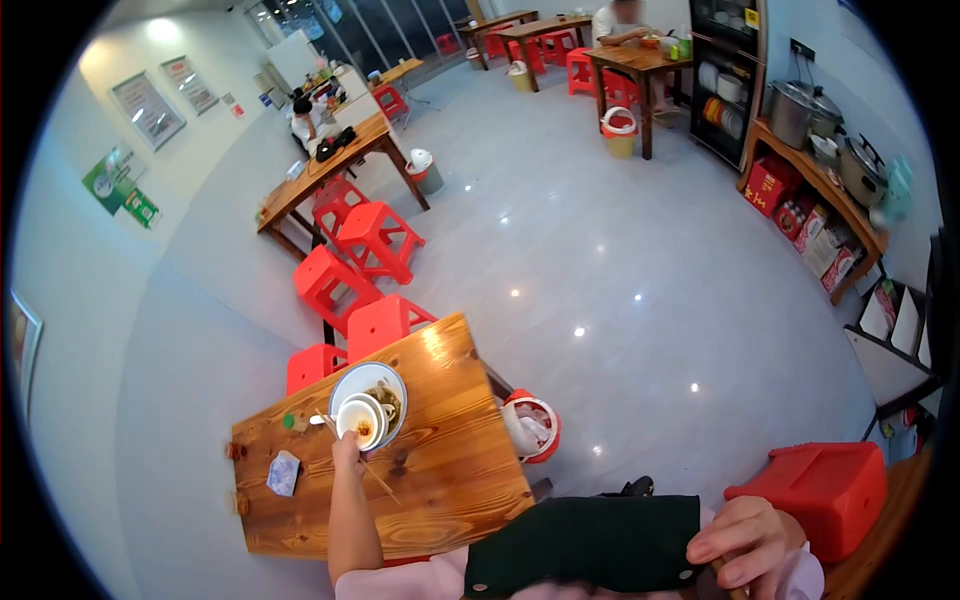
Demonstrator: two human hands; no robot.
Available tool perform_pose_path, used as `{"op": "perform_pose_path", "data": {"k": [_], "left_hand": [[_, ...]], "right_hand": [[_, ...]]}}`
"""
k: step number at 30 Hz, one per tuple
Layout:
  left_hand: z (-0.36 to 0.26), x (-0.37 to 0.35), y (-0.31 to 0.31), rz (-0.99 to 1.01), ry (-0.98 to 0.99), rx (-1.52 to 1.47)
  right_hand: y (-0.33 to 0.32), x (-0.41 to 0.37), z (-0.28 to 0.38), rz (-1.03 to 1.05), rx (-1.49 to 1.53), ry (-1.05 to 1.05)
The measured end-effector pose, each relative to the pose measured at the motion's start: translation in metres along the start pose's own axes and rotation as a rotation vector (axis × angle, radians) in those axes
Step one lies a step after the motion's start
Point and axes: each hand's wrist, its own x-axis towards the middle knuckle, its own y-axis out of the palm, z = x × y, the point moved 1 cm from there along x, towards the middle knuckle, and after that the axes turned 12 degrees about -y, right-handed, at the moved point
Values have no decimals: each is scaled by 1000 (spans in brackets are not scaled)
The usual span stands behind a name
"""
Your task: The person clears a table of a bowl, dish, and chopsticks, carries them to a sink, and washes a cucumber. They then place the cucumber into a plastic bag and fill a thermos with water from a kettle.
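My left hand reaches over the wooden table, its fingers closed on the rim of a small white bowl with orange-brown residue inside. Chopsticks slant out beneath that hand. The small bowl sits stacked with another inside a large blue-rimmed bowl holding leftover food; a white spoon handle juts out at the left. At the lower right, near my body, my right hand has curled fingers. A thin brown thing shows under them, too little visible to name.
A tissue pack, a green-lidded container and small jars stand on the table. Red stools line its far side. A lined bin stands by its right edge, a red stool at my right. People sit at farther tables.
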Motion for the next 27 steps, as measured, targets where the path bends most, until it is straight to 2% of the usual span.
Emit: {"op": "perform_pose_path", "data": {"k": [2,8,11,13,14,16,17,21,23,24,27], "left_hand": [[-1,-28,34,37,-1,45],[6,-114,164,208,-44,149],[17,-146,247,301,-46,256],[24,-166,305,383,-44,334],[28,-177,335,428,-36,357],[34,-186,401,494,-41,443],[37,-194,436,571,-28,466],[43,-256,577,751,54,650],[49,-289,650,848,81,683],[54,-305,684,927,102,711],[65,-351,780,996,153,809]], "right_hand": [[-31,-5,14,-19,-67,-27],[-124,-24,66,-102,-136,196],[-164,-37,88,-53,-209,177],[-174,-45,101,-181,-587,80],[-188,-47,111,-191,-654,100],[-226,-46,119,-132,-549,149],[-246,-53,108,-97,-577,-145],[-296,-69,109,-61,-786,-193],[-311,-72,112,-346,-1064,277],[-330,-80,109,-362,-1074,288],[-381,-89,93,-349,-1203,293]]}}
